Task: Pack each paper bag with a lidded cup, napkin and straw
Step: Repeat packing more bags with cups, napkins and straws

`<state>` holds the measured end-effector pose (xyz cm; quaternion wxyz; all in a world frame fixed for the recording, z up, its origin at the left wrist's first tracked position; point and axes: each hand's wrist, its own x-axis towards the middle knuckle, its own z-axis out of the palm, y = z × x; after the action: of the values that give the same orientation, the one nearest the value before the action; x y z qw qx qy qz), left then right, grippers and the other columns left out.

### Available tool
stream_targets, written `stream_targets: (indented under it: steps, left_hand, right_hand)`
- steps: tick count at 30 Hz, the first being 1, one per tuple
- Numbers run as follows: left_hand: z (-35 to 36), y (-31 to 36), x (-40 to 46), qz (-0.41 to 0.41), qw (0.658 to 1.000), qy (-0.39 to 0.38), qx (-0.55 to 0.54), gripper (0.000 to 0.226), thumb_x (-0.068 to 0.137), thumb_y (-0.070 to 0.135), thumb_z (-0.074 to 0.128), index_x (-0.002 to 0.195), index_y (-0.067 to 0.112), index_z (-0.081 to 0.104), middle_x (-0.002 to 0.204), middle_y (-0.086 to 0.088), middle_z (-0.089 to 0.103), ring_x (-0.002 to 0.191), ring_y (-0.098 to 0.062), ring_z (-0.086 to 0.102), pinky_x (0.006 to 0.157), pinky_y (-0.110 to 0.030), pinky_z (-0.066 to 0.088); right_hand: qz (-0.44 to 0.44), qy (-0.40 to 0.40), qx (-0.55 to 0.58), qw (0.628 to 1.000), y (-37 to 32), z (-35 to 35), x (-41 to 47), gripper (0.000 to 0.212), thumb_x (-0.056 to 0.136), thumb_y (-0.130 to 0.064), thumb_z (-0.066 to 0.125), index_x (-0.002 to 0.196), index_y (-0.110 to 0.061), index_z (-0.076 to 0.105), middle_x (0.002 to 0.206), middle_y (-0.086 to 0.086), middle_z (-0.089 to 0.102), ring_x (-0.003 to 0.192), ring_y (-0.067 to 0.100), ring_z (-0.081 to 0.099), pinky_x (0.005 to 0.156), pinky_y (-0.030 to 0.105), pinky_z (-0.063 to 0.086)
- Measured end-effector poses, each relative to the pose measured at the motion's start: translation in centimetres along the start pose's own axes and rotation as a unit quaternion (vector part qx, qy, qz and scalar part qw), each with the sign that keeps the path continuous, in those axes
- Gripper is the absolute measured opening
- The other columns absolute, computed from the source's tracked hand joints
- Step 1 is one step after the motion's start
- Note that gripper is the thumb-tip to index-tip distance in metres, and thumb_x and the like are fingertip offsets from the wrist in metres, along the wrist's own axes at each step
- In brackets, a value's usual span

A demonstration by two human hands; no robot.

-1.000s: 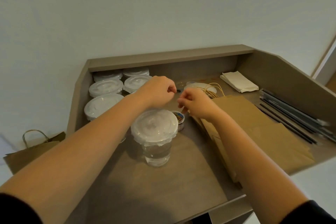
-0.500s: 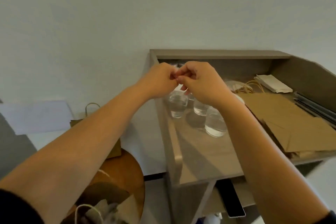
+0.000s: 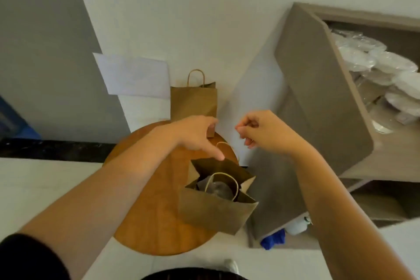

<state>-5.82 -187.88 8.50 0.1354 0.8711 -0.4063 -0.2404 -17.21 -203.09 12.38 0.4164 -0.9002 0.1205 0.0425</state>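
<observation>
Left hand [image 3: 195, 133] reaches over open bag [image 3: 216, 198] on round table [image 3: 154, 207], fingers loosely extended, one touching far rim — I judge to steady mouth. Right hand [image 3: 261, 130] hovers beside, fingertips pinched; what they hold I cannot tell. Cup [image 3: 219, 190] already inside. Second bag [image 3: 193, 102] stands behind — kept clear. Lidded cups [image 3: 381, 68] wait on shelf [image 3: 318, 88].

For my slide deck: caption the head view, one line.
Left hand reaches to the open paper bag on a round wooden table.
</observation>
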Motion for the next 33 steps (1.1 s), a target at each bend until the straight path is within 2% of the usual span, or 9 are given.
stream_targets:
  steps: [3, 5, 8, 12, 15, 18, 21, 29, 33]
  left_hand:
    - [4.5, -2.7, -0.4, -0.02, 0.987, -0.085, 0.134, 0.133, 0.061, 0.063, 0.076, 0.149, 0.022, -0.015, 0.159, 0.0, -0.013, 0.146, -0.024, -0.011, 0.118, -0.049, 0.002]
    - [7.4, -3.2, 0.1, -0.011, 0.985, -0.096, 0.143, 0.138, 0.061, 0.062, 0.077, 0.147, 0.02, -0.023, 0.156, -0.001, -0.023, 0.143, -0.026, -0.022, 0.115, -0.05, -0.007]
    - [10.7, -3.2, 1.2, -0.006, 0.99, -0.074, 0.116, 0.139, 0.063, 0.057, 0.079, 0.145, 0.017, -0.026, 0.156, -0.003, -0.023, 0.143, -0.025, -0.021, 0.115, -0.048, -0.008]
    - [12.9, -3.0, 2.7, -0.012, 0.999, -0.023, 0.037, 0.137, 0.064, 0.049, 0.081, 0.145, 0.019, -0.026, 0.16, -0.006, 0.003, 0.146, -0.028, 0.003, 0.117, -0.044, 0.003]
    - [13.7, -2.7, 3.6, -0.029, 0.999, 0.017, -0.014, 0.133, 0.065, 0.044, 0.083, 0.148, 0.015, -0.016, 0.152, -0.008, 0.026, 0.138, -0.027, 0.029, 0.112, -0.039, 0.03]
    - [13.9, -2.7, 4.3, -0.049, 0.999, -0.012, 0.018, 0.088, 0.071, 0.041, 0.079, 0.141, 0.013, 0.033, 0.133, -0.006, 0.044, 0.116, -0.021, 0.048, 0.094, -0.031, 0.046]
    - [14.2, -2.9, 4.9, -0.067, 0.996, -0.039, 0.035, 0.042, 0.08, 0.037, 0.072, 0.111, 0.013, 0.056, 0.106, -0.001, 0.047, 0.09, -0.016, 0.051, 0.073, -0.025, 0.046]
    - [14.6, -3.8, 6.0, -0.087, 0.994, -0.067, -0.014, 0.018, 0.091, 0.032, 0.06, 0.081, 0.016, 0.055, 0.073, 0.003, 0.053, 0.074, -0.018, 0.054, 0.063, -0.028, 0.039]
    - [14.8, -4.2, 6.2, -0.072, 0.993, -0.084, -0.043, 0.01, 0.094, 0.026, 0.054, 0.092, 0.017, 0.059, 0.086, -0.004, 0.058, 0.083, -0.022, 0.056, 0.069, -0.032, 0.043]
  right_hand:
    - [0.082, -0.215, 0.039, 0.972, 2.0, 2.2, -1.4, 0.011, 0.092, -0.007, 0.056, 0.085, -0.013, 0.062, 0.075, 0.0, 0.067, 0.065, 0.008, 0.063, 0.067, 0.022, 0.055]
    - [0.114, -0.334, 0.044, 0.934, 3.6, 3.4, -2.1, 0.011, 0.092, -0.007, 0.057, 0.086, -0.014, 0.064, 0.084, -0.001, 0.07, 0.077, 0.01, 0.067, 0.077, 0.025, 0.056]
    - [0.113, -0.407, -0.051, 0.905, 6.2, 6.5, -2.6, 0.009, 0.093, -0.012, 0.057, 0.092, -0.016, 0.065, 0.105, 0.001, 0.067, 0.095, 0.01, 0.063, 0.088, 0.025, 0.052]
    - [0.087, -0.356, -0.148, 0.919, 9.8, 10.5, -1.8, 0.016, 0.093, -0.017, 0.055, 0.104, -0.012, 0.065, 0.114, 0.006, 0.063, 0.097, 0.013, 0.055, 0.087, 0.022, 0.043]
    - [0.093, -0.29, -0.11, 0.946, 11.9, 11.9, -0.7, 0.012, 0.094, -0.017, 0.054, 0.096, -0.017, 0.065, 0.111, 0.003, 0.061, 0.102, 0.017, 0.055, 0.088, 0.022, 0.041]
    - [0.096, -0.231, -0.096, 0.963, 13.1, 12.6, 0.3, 0.012, 0.095, -0.017, 0.051, 0.093, -0.022, 0.061, 0.108, 0.0, 0.06, 0.099, 0.016, 0.056, 0.082, 0.018, 0.04]
    - [0.096, -0.192, -0.084, 0.973, 13.8, 12.8, 1.0, 0.012, 0.097, -0.018, 0.048, 0.095, -0.021, 0.06, 0.108, 0.002, 0.06, 0.097, 0.019, 0.057, 0.082, 0.02, 0.043]
    - [0.069, -0.065, -0.027, 0.995, 14.3, 12.8, 2.4, 0.013, 0.098, -0.021, 0.048, 0.093, -0.025, 0.06, 0.084, -0.009, 0.058, 0.077, 0.007, 0.056, 0.072, 0.016, 0.043]
    - [0.016, -0.042, -0.048, 0.998, 13.6, 12.2, 2.9, 0.022, 0.098, -0.017, 0.046, 0.11, -0.018, 0.065, 0.106, -0.005, 0.062, 0.089, 0.0, 0.051, 0.08, 0.006, 0.036]
